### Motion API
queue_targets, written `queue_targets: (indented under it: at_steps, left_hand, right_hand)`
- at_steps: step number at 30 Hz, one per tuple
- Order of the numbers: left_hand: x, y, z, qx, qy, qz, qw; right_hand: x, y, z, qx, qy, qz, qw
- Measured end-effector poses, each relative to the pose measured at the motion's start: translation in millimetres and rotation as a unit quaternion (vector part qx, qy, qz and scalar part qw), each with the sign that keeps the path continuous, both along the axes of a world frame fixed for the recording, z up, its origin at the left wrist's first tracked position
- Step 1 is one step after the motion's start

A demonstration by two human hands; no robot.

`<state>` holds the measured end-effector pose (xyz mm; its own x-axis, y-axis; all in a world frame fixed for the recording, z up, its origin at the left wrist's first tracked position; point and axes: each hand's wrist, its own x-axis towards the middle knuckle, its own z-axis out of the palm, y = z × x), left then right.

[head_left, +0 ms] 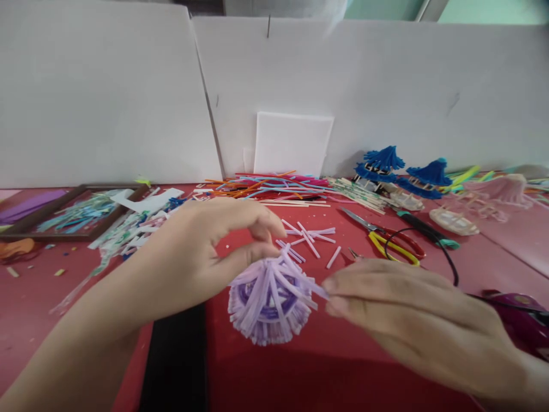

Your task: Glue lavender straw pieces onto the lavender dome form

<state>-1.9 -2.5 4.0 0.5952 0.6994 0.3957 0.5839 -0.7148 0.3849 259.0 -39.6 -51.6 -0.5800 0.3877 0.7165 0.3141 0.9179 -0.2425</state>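
A small lilac and purple roof-like craft model (271, 309), made of fuzzy strips that look like pipe cleaners, is at the middle, over the red table. Short strips fan down from its peak over darker purple rings. My left hand (214, 252) has its thumb and forefinger closed at the model's peak, with the fingertips partly hidden. On the model's right side, my right hand (412, 315) pinches the outer end of a lilac pipe cleaner piece (315, 286). Just behind the model lie several loose lilac pieces (307, 234).
Behind are pliers (386, 237) with red and yellow handles, long coloured pipe cleaners (274, 186) and two blue roofed models (381, 163). Paper scraps and a brown frame (81, 229) lie left. At right are a black cable (450, 263) and a magenta tool (518, 320). White boards (364, 74) stand behind.
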Motion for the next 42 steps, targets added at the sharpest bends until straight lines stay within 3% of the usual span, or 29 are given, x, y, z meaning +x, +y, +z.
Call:
queue_targets:
  at_steps: [5, 11, 15, 22, 31, 36, 42]
  left_hand:
    - [11, -6, -18.8, -0.026, -0.133, 0.126, 0.983]
    - [24, -20, -50.1, -0.083, -0.256, 0.148, 0.952]
    - [25, -31, -59.3, -0.083, -0.216, 0.146, 0.962]
    - [22, -40, -70.2, -0.03, -0.129, 0.141, 0.981]
    - [24, -34, -67.0, 0.018, -0.08, 0.139, 0.987]
    - [21, -34, -66.7, -0.001, -0.078, 0.141, 0.987]
    - [19, -31, -65.6, -0.047, -0.062, 0.084, 0.993]
  right_hand:
    - [-9, -5, -16.7, 0.074, 0.003, 0.002, 0.997]
    - [-20, -4, -27.8, 0.097, 0.024, -0.014, 0.995]
    - [-24, -2, -29.6, 0.059, 0.046, -0.029, 0.997]
    - [-23, -1, -29.6, 0.044, 0.004, 0.011, 0.999]
    - [-28, -3, -30.6, 0.067, -0.007, -0.003, 0.998]
    - [-27, -1, -29.3, 0.087, -0.004, 0.005, 0.996]
    - [-28, 0, -24.2, 0.095, -0.016, 0.029, 0.995]
